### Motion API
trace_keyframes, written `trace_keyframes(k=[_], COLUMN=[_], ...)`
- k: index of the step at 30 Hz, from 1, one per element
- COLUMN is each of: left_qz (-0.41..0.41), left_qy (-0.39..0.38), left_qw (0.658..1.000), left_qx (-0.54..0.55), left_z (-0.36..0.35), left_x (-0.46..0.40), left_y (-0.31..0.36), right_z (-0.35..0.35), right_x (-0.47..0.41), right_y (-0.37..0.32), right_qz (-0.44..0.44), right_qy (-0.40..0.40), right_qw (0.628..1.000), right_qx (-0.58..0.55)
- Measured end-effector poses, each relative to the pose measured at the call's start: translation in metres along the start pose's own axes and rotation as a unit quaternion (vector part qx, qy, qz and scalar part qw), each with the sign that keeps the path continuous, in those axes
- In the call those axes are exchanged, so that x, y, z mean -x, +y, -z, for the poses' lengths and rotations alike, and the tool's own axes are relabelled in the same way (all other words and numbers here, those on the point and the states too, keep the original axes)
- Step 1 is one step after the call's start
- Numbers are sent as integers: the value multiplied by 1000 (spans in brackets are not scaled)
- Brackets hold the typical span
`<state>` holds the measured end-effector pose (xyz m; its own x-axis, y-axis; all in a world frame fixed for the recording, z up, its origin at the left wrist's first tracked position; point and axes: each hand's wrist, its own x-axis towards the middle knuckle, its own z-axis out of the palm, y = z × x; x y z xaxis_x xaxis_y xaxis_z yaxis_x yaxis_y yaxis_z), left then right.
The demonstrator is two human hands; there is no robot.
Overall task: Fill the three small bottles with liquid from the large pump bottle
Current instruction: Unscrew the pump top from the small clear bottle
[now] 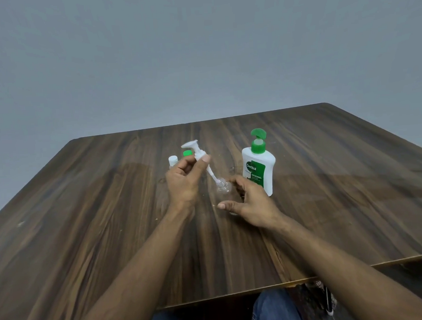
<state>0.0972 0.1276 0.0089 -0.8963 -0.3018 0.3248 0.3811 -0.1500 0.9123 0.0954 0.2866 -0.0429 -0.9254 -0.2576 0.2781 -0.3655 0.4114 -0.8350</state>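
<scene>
Two hands work above the bench (pixel 109 215). My left hand (pixel 185 180) pinches a white pump head (pixel 196 152), its tube slanting down into the mouth of a small clear bottle (pixel 223 186). My right hand (pixel 248 199) curls round that bottle from the side. Just beyond my right hand stands the large pump bottle (pixel 258 168), upright. Behind my left hand sit two more small bottles, one white-capped (pixel 173 160), one green-capped (pixel 187 153).

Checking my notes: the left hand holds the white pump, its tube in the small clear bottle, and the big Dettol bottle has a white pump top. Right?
One slip: the Dettol bottle has a green pump top, as the head view shows. The left hand does hold the white pump, its tube in the small clear bottle.
</scene>
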Motion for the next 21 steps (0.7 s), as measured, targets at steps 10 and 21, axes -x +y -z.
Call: trace_keyframes(k=[10,21], left_qz=[109,60], left_qy=[0,-195], left_qw=[982,762], left_qx=[-153,-615], left_z=[30,39], left_x=[-25,-18], left_y=[9,-35], right_z=[4,10], right_x=[-6,-4], right_y=[13,6], right_qz=[-57,-53], right_qy=[30,43], right_qw=[997,994], right_qx=[-46,-81])
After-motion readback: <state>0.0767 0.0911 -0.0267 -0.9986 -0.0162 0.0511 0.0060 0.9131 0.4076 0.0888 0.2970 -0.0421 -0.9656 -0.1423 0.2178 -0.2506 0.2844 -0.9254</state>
